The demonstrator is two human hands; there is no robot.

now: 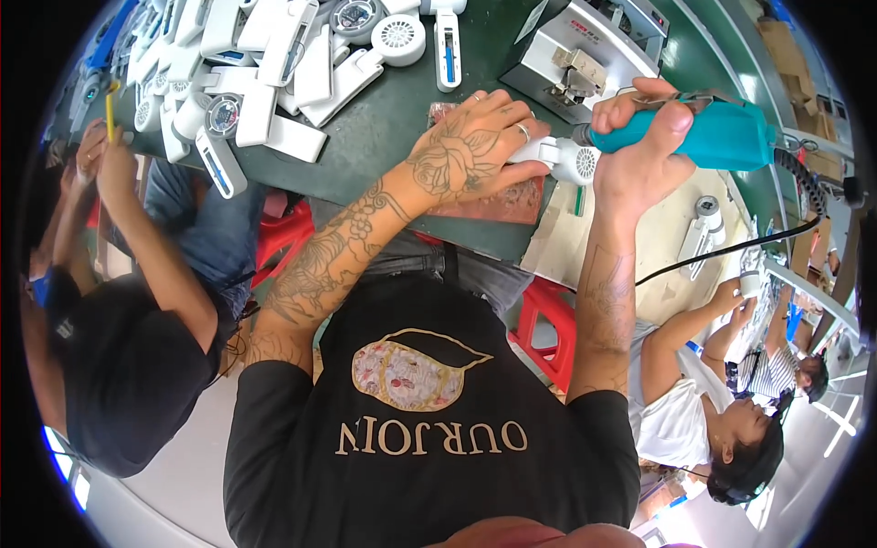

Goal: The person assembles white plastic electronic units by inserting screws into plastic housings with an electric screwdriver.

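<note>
My left hand [475, 146] presses down over a white handheld fan [577, 163], its fingers wrapped round the handle. The fan's round slotted head sticks out to the right of my fingers. In my right hand [639, 169] is a teal electric screwdriver [699, 135], lying roughly level, its tip pointing left at the fan head. Whether the tip sits on a screw is hidden. Beneath my left hand lies a worn reddish board [498, 203] on the green table [365, 160].
Many white fans [311, 55] lie heaped at the far left. A grey metal machine [585, 59] stands behind my hands. The screwdriver's black cable [722, 247] crosses a pale board [662, 219] holding another fan [702, 233]. Co-workers sit left [137, 338] and right [676, 393].
</note>
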